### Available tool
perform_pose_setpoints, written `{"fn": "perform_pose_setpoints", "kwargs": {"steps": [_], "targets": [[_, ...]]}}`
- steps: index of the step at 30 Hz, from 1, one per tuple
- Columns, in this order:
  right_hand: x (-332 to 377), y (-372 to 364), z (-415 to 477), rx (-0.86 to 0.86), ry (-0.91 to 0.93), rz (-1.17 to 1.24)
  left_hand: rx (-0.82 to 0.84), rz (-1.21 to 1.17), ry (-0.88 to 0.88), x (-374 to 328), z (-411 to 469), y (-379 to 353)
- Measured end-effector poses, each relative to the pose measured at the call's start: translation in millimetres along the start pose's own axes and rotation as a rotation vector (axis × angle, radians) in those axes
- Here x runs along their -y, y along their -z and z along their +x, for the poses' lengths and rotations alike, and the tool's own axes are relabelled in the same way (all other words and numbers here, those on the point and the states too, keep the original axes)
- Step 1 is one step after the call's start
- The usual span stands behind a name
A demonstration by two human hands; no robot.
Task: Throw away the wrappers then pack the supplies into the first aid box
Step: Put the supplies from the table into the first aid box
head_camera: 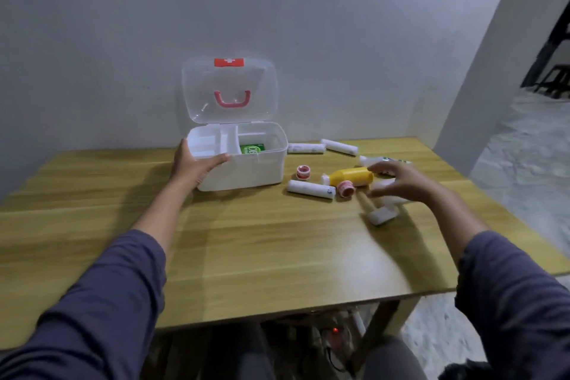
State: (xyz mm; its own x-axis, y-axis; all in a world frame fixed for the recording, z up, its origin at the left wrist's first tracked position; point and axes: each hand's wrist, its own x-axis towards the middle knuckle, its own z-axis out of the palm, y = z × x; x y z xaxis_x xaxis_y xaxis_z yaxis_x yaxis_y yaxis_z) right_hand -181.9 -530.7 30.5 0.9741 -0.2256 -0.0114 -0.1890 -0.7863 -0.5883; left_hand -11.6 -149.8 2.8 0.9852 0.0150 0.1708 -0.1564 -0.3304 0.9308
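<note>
The white first aid box [246, 171] stands open at the back of the wooden table [246, 241], its clear lid [229, 89] upright. A white tray insert [209, 143] and a green packet [252, 148] lie inside. My left hand [194, 163] grips the box's front left corner. My right hand [401, 179] hovers with fingers spread over the supplies: a yellow bottle [351, 177], two small red tape rolls [303, 171], white bandage rolls [310, 190], a white tube [382, 160] and a small white packet [382, 215].
Two more bandage rolls [339, 146] lie behind the supplies, near the wall. The table's right edge drops to a pale floor. Cables and a red light [335, 331] show under the table's front edge.
</note>
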Motion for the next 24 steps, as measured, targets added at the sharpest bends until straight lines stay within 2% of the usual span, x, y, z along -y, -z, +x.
{"fn": "perform_pose_setpoints", "kwargs": {"steps": [4,11,19,24], "targets": [[-30.2,-3.1,-9.8,0.072,-0.073,-0.111,-0.005,0.003,-0.007,1.6,1.1,-1.1],[-32.9,-11.8,-0.8,-0.080,-0.103,-0.217,-0.004,0.001,0.034,1.5,-4.5,1.2],[-20.9,-24.2,2.2,-0.254,-0.096,-0.143,0.002,0.009,0.014,-2.1,-8.0,1.5],[16.0,-13.5,16.6,-0.381,0.067,-0.003,0.010,0.005,0.046,-4.4,-11.4,1.8]]}}
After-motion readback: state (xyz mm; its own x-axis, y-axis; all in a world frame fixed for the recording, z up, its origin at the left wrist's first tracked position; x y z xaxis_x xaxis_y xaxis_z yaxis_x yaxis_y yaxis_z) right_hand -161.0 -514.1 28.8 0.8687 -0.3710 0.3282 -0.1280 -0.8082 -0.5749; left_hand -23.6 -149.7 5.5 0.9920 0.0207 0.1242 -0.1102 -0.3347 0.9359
